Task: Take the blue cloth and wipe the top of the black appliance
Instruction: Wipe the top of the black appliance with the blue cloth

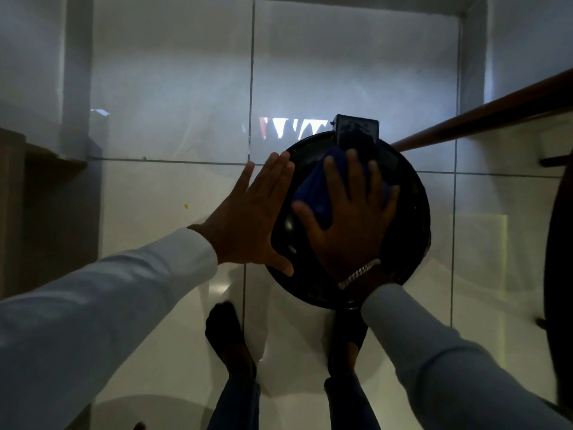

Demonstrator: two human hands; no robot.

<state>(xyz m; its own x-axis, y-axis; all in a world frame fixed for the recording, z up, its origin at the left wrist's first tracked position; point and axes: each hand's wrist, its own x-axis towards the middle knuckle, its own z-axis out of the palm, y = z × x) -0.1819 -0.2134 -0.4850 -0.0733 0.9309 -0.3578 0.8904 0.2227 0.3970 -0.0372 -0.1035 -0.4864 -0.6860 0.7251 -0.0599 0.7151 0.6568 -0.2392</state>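
Observation:
A round black appliance [409, 231] stands on the tiled floor in front of me, seen from above, with a black box-shaped part [356, 131] at its far rim. A blue cloth [313, 197] lies bunched on its top. My right hand [350, 225] presses flat on the cloth with fingers spread, a metal bracelet on the wrist. My left hand [248, 218] is flat and open against the appliance's left side, fingers pointing away from me, thumb on the near-left rim. Most of the cloth is hidden under my right hand.
Glossy white floor tiles [173, 237] surround the appliance. A brown wooden rail [483, 119] runs diagonally at the right. A dark curved object [558, 274] sits at the right edge. Brown furniture [37, 187] stands at the left. My feet [229, 339] are just below the appliance.

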